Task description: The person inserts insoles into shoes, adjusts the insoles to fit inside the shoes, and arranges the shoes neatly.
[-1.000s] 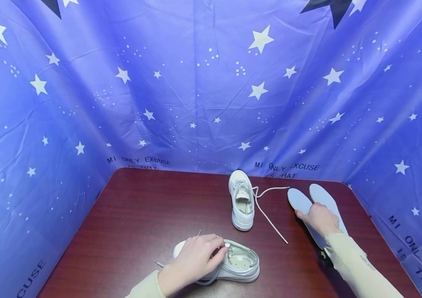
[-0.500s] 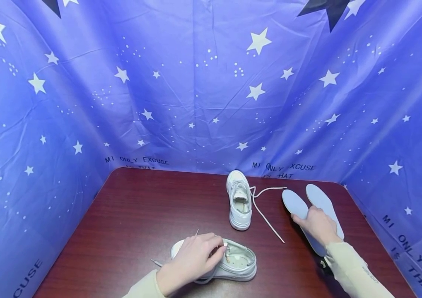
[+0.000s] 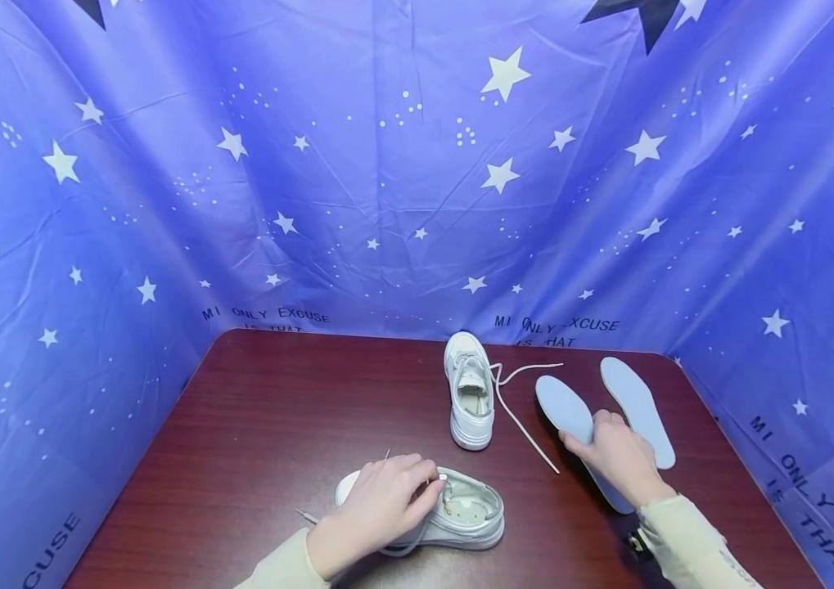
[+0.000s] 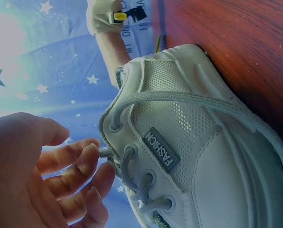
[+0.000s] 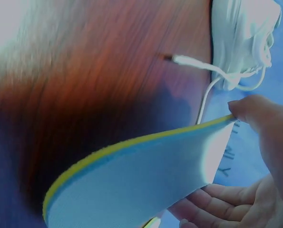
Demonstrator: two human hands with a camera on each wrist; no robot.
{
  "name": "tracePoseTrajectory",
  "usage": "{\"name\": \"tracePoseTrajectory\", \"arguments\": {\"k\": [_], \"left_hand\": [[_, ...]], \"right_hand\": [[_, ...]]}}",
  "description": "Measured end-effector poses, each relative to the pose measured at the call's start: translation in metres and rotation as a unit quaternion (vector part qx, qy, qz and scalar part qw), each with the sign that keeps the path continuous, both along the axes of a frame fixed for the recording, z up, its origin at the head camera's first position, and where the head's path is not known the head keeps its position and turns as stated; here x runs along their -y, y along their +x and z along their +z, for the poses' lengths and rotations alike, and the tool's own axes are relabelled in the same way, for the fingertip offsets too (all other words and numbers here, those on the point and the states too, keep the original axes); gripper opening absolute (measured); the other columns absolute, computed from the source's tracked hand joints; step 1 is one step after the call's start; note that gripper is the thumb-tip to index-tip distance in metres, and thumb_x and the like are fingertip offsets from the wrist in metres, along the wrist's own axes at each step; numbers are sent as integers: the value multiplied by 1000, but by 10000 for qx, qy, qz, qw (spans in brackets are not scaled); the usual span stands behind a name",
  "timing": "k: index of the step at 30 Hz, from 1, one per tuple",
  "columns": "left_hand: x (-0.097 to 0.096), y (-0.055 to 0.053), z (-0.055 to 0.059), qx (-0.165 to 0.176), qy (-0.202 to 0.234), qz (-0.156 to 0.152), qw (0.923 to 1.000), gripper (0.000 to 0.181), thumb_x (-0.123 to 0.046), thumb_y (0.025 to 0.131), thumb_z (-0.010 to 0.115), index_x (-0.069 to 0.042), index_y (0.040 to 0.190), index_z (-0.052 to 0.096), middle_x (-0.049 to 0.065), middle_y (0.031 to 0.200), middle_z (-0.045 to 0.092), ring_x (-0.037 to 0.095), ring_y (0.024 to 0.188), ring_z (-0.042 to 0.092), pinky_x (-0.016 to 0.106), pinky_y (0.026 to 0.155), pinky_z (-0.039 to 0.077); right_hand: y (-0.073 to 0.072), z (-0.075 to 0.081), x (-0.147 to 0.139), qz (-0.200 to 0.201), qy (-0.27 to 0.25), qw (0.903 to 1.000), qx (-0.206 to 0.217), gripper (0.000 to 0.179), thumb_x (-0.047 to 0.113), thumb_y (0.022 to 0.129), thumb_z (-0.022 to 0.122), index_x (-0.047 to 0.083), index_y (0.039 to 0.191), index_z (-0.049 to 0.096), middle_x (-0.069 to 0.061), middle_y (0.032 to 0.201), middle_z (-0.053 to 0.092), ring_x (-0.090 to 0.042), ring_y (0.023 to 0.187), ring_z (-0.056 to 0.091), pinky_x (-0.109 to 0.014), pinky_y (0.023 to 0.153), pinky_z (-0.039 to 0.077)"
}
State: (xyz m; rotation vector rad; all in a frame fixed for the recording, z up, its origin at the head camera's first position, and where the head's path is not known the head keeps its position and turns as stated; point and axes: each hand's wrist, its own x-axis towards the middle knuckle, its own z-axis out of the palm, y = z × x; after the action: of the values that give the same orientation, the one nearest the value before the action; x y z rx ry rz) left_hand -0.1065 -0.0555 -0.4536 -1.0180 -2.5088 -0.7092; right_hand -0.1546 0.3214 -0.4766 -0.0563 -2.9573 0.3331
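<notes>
In the head view, my left hand [image 3: 387, 499] lies over the laces and tongue of the near white sneaker [image 3: 468, 532]. Its curled fingertips sit right at the lacing in the left wrist view, where a grey lace [image 4: 179, 97] trails across the shoe's mesh side. On the right, my right hand [image 3: 619, 458] grips a pale insole [image 3: 562, 405] across its width. The thumb is on one long edge and the fingers on the other. This insole shows a yellow edge [image 5: 103, 154] in the right wrist view. A second pale insole [image 3: 637, 409] lies just beyond that hand.
Another white sneaker [image 3: 471, 413] stands at the back of the dark red table [image 3: 291, 393]. Its loosened lace [image 3: 527, 433] stretches to the right over the tabletop. Blue star-printed cloth [image 3: 387, 164] hangs around the table's back and sides.
My right hand has drawn the gripped insole left and slightly nearer, widening the gap to the second insole. My left hand has stayed on the near sneaker.
</notes>
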Motion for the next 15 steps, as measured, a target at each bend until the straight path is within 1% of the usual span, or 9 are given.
{"name": "tracePoseTrajectory", "arguments": {"k": [3,6,10,13,15], "left_hand": [[0,0,0,8,-13,19,10000,14,-24,93,71,-22,81,64,-15,68,47,0,58,43,20,45,30],[0,1,0,-15,-36,32,10000,13,-24,93,71,-22,82,65,-14,69,48,1,59,45,20,45,30],[1,0,0,-139,-67,93,9998,11,-25,93,71,-21,85,66,-12,74,53,6,65,54,21,46,35],[2,0,0,-200,-49,139,9997,8,-25,93,72,-21,87,68,-11,80,57,10,71,59,23,47,39],[3,-1,-1,-193,-18,140,9997,7,-25,93,72,-21,89,68,-10,83,59,11,74,61,23,48,40]], "right_hand": [[5,0,7,78,-26,9999,-143,60,53,85,76,-1,80,49,-16,75,52,-35,57,59,-53,49,49],[10,3,15,144,-37,9997,-216,59,52,85,77,-3,86,54,-14,75,53,-34,58,59,-51,49,48],[17,10,25,243,20,9991,-343,62,51,84,78,-8,97,61,-14,77,55,-32,59,59,-49,49,48],[21,16,32,340,62,9984,-457,64,51,83,79,-8,101,63,-14,79,57,-33,58,59,-49,49,49],[24,19,36,408,93,9978,-522,64,51,82,79,-8,102,64,-14,80,58,-32,58,59,-48,50,49]]}}
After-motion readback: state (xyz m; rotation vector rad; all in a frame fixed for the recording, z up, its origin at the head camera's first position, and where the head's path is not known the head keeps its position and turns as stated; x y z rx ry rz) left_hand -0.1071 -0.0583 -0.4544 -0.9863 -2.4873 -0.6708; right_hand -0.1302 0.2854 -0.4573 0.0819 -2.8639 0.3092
